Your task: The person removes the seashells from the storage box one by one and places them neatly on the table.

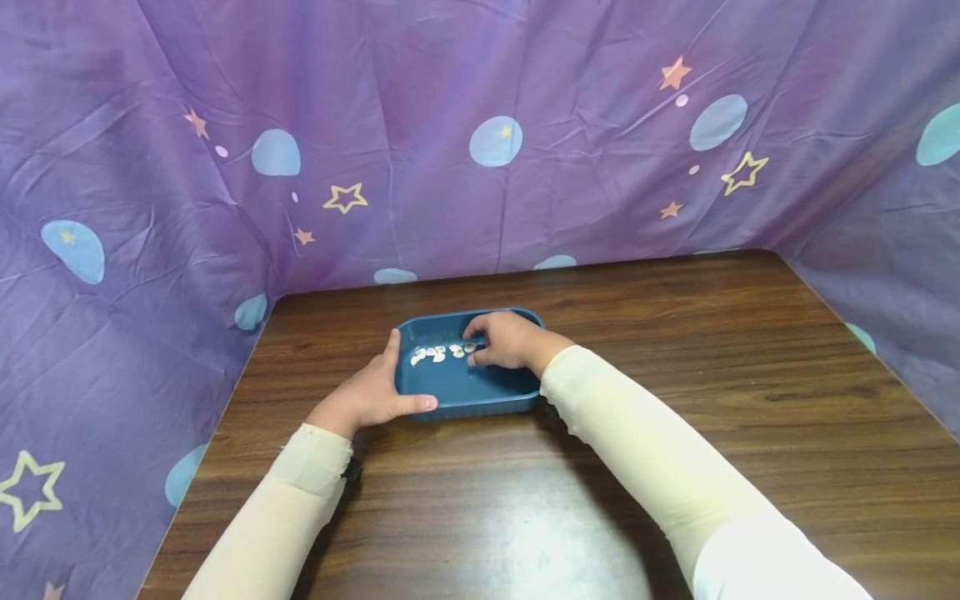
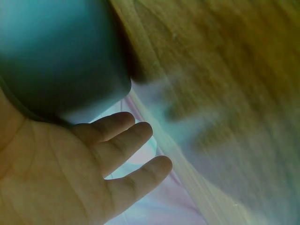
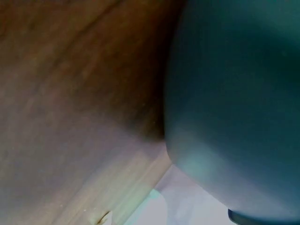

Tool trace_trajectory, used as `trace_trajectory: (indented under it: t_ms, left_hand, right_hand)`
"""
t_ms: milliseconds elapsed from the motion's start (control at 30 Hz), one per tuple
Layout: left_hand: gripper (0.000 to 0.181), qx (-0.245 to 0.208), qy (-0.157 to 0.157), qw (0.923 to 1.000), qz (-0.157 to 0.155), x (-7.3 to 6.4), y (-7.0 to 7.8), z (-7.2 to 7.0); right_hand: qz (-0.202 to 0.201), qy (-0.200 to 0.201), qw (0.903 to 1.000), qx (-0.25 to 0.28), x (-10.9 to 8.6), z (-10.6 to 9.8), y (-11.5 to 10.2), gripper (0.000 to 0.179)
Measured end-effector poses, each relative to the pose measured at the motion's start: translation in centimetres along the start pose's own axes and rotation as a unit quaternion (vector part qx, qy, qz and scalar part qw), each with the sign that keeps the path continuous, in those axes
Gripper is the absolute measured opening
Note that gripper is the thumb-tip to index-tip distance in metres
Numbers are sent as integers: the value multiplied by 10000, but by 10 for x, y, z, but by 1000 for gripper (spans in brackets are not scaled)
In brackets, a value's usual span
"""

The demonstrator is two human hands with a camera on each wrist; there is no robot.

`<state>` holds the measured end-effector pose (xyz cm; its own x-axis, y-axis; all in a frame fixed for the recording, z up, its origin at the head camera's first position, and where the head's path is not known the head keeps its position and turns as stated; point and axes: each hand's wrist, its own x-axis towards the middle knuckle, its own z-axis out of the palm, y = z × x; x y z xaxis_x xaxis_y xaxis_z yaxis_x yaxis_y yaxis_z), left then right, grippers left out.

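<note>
While the left hand point(image 1: 367, 393), spread, seemingly steadies a blue rectangular tray point(image 1: 491, 406), the right hand point(image 1: 513, 340) bends toward white shell-like pieces point(image 1: 439, 355); pinch indeterminable.

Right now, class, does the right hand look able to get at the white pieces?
Probably yes: the right hand is inside the blue tray, next to the white pieces, nothing visible between.

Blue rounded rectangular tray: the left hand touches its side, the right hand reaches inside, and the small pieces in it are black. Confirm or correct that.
The colour is wrong: the head view shows small whitish pieces in the blue rounded rectangular tray. The left hand touches its side and the right hand reaches inside.
</note>
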<state>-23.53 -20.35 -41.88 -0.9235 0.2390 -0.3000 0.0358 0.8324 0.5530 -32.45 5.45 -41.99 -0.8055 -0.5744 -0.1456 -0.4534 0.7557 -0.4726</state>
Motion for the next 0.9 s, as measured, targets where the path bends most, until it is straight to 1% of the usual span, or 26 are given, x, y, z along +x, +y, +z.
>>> trace_trajectory:
  t_ms: [267, 367, 600, 733, 900]
  left_hand:
    - [138, 19, -9, 10000, -35, 2, -1, 1]
    - [138, 12, -24, 10000, -69, 1, -1, 0]
    - [137, 20, 12, 10000, -11, 0, 0, -1]
    - [137, 59, 5, 10000, -51, 0, 0, -1]
    - [138, 40, 1, 10000, -55, 0, 0, 0]
  right_hand:
    - [260, -341, 9987, -279, 2, 5, 1, 58]
    - [273, -387, 9983, -330, 3, 7, 1, 57]
    - [151, -194, 9991, -337, 3, 8, 1, 38]
    - [108, -124, 9993, -327, 2, 7, 0, 25]
    - [91, -109, 9993, -344, 2, 8, 1, 18]
